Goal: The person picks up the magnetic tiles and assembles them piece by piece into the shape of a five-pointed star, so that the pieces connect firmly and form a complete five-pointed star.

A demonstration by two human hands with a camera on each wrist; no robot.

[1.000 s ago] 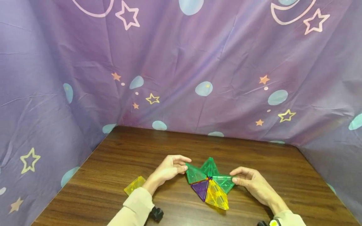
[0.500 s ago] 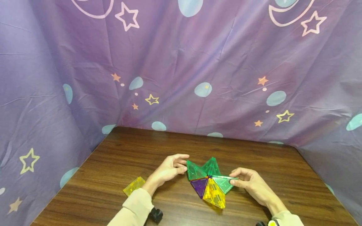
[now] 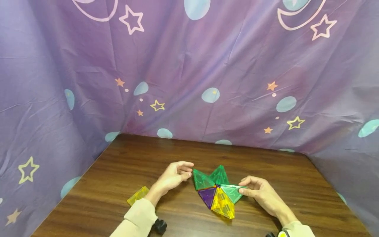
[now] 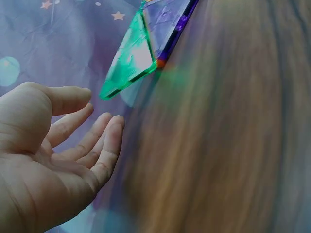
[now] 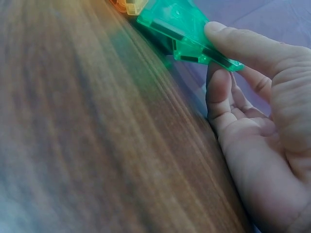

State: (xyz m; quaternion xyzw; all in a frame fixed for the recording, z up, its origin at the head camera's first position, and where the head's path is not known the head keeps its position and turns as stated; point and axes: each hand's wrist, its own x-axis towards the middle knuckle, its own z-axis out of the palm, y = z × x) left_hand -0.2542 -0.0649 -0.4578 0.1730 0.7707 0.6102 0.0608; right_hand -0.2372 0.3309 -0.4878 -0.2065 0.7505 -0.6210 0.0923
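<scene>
A star-like group of see-through magnetic tiles sits mid-table in the head view. It has a green tile on the left (image 3: 202, 181), a green peak at the back (image 3: 219, 175), a purple triangle tile (image 3: 207, 196) and a yellow part (image 3: 223, 204). At its right, my right hand (image 3: 262, 194) pinches a green tile (image 3: 231, 193) between thumb and fingers; the right wrist view shows this green tile (image 5: 180, 24) too. My left hand (image 3: 174, 176) stands just left of the group, fingers loosely bent, holding nothing. In the left wrist view a gap separates its fingertips from the green tile (image 4: 130, 60).
A yellow tile (image 3: 138, 196) lies apart on the wooden table (image 3: 160, 148), beside the left forearm. Purple cloth (image 3: 177, 72) with stars and moons hangs behind the table and along its sides.
My left hand has let go of the left green tile and drawn back slightly to the left. The right hand keeps its pinch, and its green tile has tilted.
</scene>
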